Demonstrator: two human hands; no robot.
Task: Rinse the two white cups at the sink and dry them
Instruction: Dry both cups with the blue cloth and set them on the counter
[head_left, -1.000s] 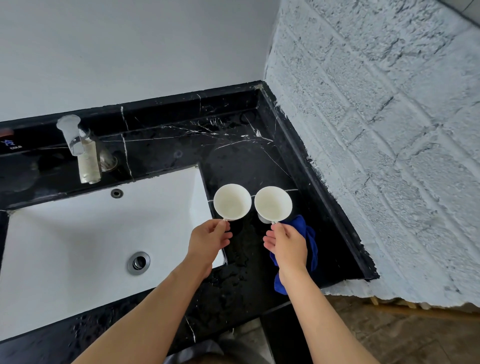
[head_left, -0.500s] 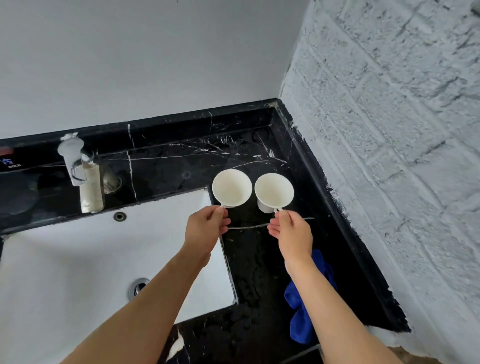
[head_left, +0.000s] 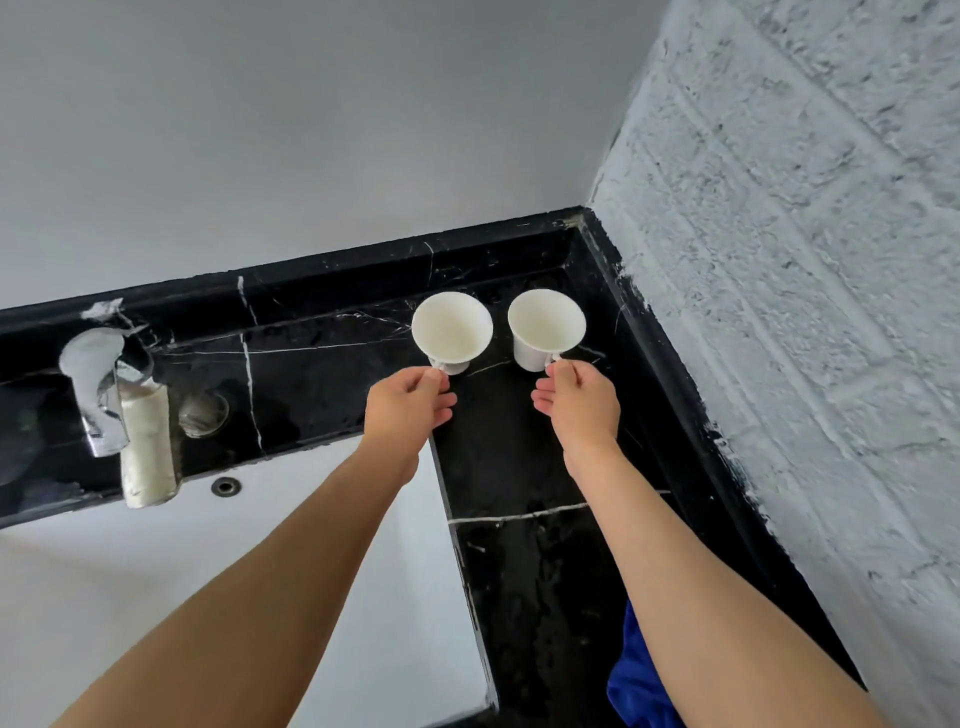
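Two white cups stand side by side, upright, near the back right corner of the black marble counter (head_left: 519, 457). My left hand (head_left: 408, 408) pinches the handle of the left cup (head_left: 452, 330). My right hand (head_left: 582, 402) pinches the handle of the right cup (head_left: 545, 325). Whether the cups rest on the counter or hang just above it I cannot tell. Both cups look empty inside. A blue cloth (head_left: 636, 680) lies on the counter near its front edge, partly hidden by my right forearm.
The white sink basin (head_left: 156, 597) lies to the left with an overflow hole (head_left: 225, 486). A metal tap (head_left: 119, 410) stands at the back left. A rough white brick wall (head_left: 805, 312) runs along the counter's right side, and a smooth wall behind.
Both hands have carried the cups away from the front of the counter toward the back corner. The blue cloth stays behind, now near the bottom of the view.
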